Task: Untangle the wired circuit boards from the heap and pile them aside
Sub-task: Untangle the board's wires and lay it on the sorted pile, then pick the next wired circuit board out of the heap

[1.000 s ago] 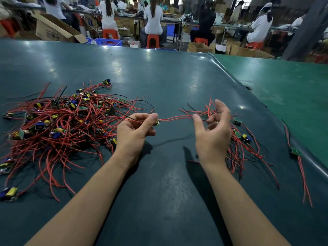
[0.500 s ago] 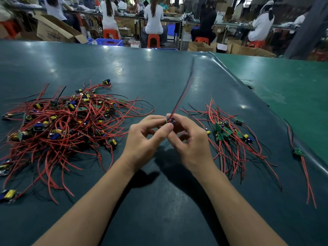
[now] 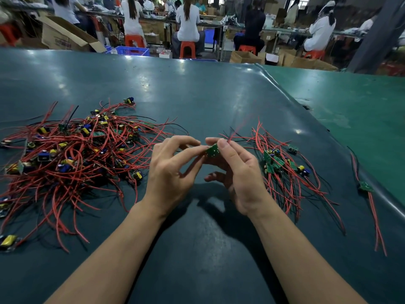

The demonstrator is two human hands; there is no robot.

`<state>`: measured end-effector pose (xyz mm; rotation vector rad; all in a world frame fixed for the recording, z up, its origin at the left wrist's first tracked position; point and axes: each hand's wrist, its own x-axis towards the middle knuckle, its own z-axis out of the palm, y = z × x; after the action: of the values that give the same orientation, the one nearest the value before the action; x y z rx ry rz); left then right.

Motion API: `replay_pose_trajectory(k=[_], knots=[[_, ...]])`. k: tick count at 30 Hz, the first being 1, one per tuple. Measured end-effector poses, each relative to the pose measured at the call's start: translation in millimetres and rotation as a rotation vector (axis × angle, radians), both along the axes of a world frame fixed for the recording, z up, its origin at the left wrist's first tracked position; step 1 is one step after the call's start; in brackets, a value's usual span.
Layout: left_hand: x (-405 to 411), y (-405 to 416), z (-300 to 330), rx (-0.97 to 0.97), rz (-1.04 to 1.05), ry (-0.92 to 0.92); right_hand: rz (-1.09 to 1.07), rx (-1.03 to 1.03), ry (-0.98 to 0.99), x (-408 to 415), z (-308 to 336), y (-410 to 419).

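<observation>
Presently, both hands are raised above the dark green table (image 3: 197, 95), meeting over its near middle. A small green circuit board (image 3: 212, 150) is pinched between them, its solder side turned toward the camera. The left hand (image 3: 168, 172) pinches the board's left edge with thumb and forefinger, the remaining fingers curled loosely. The right hand (image 3: 238, 172) clamps the board's right edge between thumb and forefingertip, the other fingers bent beneath. The board sits tilted, its long axis running from lower left to upper right. Red wires (image 3: 240, 128) leave its far end and point away and to the right, blurred.

Left of the hands lies the heap (image 3: 72, 154), a tangle of red and black leads with boards bearing yellow and blue components. Right of the hands lies the sorted pile (image 3: 282, 165), boards clustered, leads running mostly near to far. One further board with red leads (image 3: 366, 186) lies apart at the table's right edge. Seated workers (image 3: 188, 20) occupy benches at the far side.
</observation>
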<state>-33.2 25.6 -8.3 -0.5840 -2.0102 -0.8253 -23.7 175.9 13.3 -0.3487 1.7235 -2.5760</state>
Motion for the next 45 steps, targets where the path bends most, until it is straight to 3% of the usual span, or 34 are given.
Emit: replay_pose_trajectory(k=[4, 11, 15, 21, 25, 27, 29, 31, 34, 36, 40, 45], knots=[[2.3, 2.2, 0.1, -0.077, -0.023, -0.096, -0.145, 0.055, -0.030, -3.1, 1.4, 3.2], [7.6, 6.5, 2.7, 0.014, -0.061, -0.205, -0.076, 0.047, -0.055, -3.2, -0.9, 2.2], [4.8, 8.2, 0.8, -0.005, -0.040, -0.165, -0.040, 0.049, -0.051, -3.6, -0.7, 1.1], [2.3, 3.8, -1.2, -0.081, -0.028, -0.211, -0.388, -0.047, -0.121, -13.7, 5.4, 18.7], [-0.6, -2.2, -0.1, -0.069, 0.071, -0.213, -0.502, -0.223, -0.090, -16.5, 9.2, 29.5], [-0.8, -4.4, 0.5, -0.050, 0.145, -0.197, -0.539, -0.217, -0.106, -16.8, 7.6, 28.2], [-2.5, -8.2, 1.5, -0.011, 0.220, -0.161, -0.474, -0.091, -0.150, -15.8, 3.8, 23.9], [-3.4, -11.0, 3.9, 0.015, 0.253, -0.096, -0.259, 0.081, -0.198, -11.6, -1.0, 15.1], [-2.1, -8.5, 5.0, -0.122, 0.123, -0.022, 0.057, 0.236, -0.166, -2.5, -6.1, 0.5], [-1.5, -5.8, 4.7, -0.195, 0.019, -0.024, 0.059, 0.255, -0.108, -0.9, -7.6, -1.7], [-6.5, -11.0, 5.6, -0.159, -0.017, 0.010, -0.098, 0.306, 0.000, -3.4, -5.7, 6.5], [-3.8, -10.8, 5.0, -0.139, -0.055, 0.052, -0.014, 0.271, -0.111, -0.4, -1.9, 6.2]])
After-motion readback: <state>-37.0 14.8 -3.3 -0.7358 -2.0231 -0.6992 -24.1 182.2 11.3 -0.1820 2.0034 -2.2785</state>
